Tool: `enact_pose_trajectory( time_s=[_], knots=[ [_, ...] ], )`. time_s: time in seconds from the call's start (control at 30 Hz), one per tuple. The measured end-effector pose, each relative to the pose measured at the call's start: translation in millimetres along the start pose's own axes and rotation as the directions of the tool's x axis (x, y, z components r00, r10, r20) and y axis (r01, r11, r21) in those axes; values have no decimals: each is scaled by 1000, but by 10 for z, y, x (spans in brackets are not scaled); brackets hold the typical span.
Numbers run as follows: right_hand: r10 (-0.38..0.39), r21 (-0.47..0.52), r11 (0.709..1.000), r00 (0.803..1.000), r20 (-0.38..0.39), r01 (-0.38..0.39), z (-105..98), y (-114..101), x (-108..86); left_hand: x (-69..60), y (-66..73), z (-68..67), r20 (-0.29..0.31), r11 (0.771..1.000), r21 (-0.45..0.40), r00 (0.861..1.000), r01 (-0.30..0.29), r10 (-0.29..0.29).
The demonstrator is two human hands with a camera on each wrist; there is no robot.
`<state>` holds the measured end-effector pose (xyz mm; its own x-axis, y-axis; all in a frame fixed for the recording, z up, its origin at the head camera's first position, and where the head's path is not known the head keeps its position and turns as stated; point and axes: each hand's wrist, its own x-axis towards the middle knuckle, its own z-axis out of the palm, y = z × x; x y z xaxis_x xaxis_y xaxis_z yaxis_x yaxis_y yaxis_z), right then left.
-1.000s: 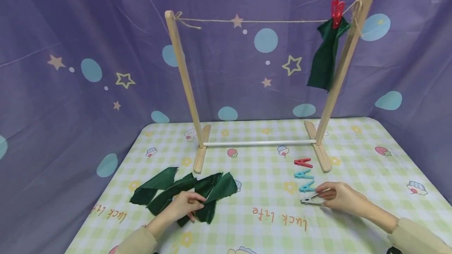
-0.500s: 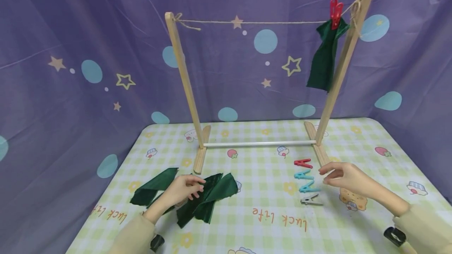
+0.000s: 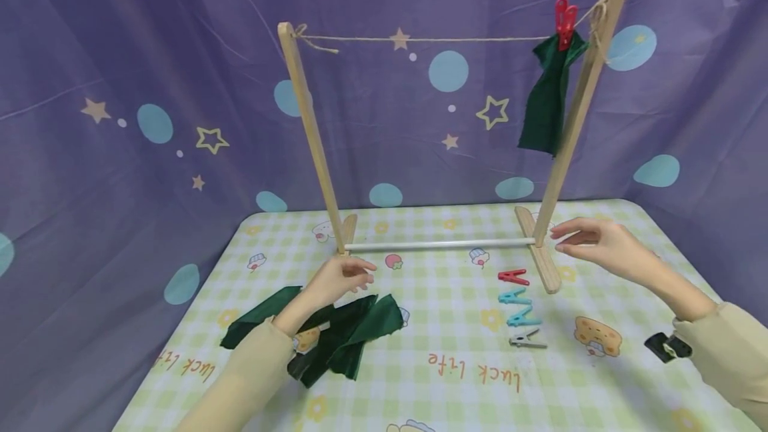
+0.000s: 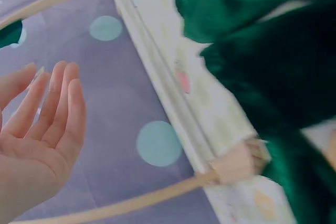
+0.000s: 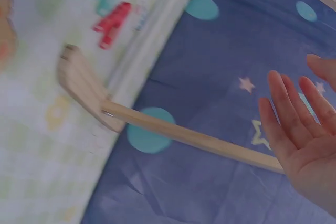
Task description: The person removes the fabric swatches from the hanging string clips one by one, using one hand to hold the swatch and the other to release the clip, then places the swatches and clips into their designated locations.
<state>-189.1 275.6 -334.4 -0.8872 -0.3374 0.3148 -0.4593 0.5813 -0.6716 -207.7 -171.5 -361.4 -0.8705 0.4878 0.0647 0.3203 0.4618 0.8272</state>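
Observation:
My left hand (image 3: pixel 337 281) is raised above the dark green cloths (image 3: pixel 354 335) at the table's left, its fingers loosely bent around nothing. The left wrist view shows the same hand (image 4: pixel 47 135) with a bare palm. On the right, my right hand (image 3: pixel 606 250) hovers beside the foot of the wooden rack (image 3: pixel 579 115), and its palm (image 5: pixel 310 145) is bare in the right wrist view. Under it and to its left lie a red clothespin (image 3: pixel 513 277), two light blue clothespins (image 3: pixel 523 317) and a grey clothespin (image 3: pixel 528 339) in a column.
A string (image 3: pixel 420 39) runs between the rack's two posts. Near its right end a red clothespin (image 3: pixel 565 24) holds a green cloth (image 3: pixel 545 109). A white rod (image 3: pixel 438 245) joins the feet. Behind stands a purple curtain (image 3: pixel 372 139); a checked cloth (image 3: pixel 444 299) covers the table.
My right hand has let go of the grey clothespin and risen up and away toward the rack. The left hand has lifted off the green cloths and moved forward.

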Motion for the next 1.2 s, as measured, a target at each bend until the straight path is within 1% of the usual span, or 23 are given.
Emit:
enact_pose_trajectory(
  time_s=[0.07, 0.1, 0.2, 0.3, 0.4, 0.5, 0.73, 0.87, 0.97, 1.1, 1.2],
  knots=[
    [-12, -9, 1000, 1000, -22, 12, -72, -41, 55, 89, 62, 1, -6, 1000, -3, 1000, -26, 26],
    [-6, -13, 1000, 999, -38, 5, -103, -64, 79, 134, 92, 5, -10, 1000, -1, 999, -32, 32],
    [21, -30, 999, 997, -78, -23, -183, -143, 150, 257, 189, 14, -16, 999, 12, 999, -38, 38],
    [66, -42, 997, 992, -108, -71, -246, -234, 220, 370, 289, 30, -40, 999, 19, 998, -41, 42],
    [72, -48, 996, 989, -129, -79, -307, -309, 296, 465, 375, 51, -66, 998, 0, 996, -60, 60],
    [58, -30, 998, 987, -152, -63, -374, -360, 358, 546, 436, 79, -86, 997, -21, 993, -78, 76],
    [9, 34, 999, 976, -220, -1, -538, -446, 440, 729, 580, 166, -129, 997, -22, 989, -81, 77],
    [-4, 106, 994, 960, -281, 35, -651, -532, 504, 848, 701, 218, -135, 995, -45, 987, -92, 85],
    [6, 158, 986, 944, -329, 49, -746, -611, 575, 951, 799, 261, -141, 992, -61, 985, -110, 100],
    [23, 195, 979, 934, -357, 51, -854, -687, 664, 1089, 917, 314, -141, 987, -88, 983, -131, 118],
    [16, 218, 973, 929, -370, 70, -908, -734, 720, 1185, 999, 347, -136, 984, -110, 983, -137, 122]
  ],
)
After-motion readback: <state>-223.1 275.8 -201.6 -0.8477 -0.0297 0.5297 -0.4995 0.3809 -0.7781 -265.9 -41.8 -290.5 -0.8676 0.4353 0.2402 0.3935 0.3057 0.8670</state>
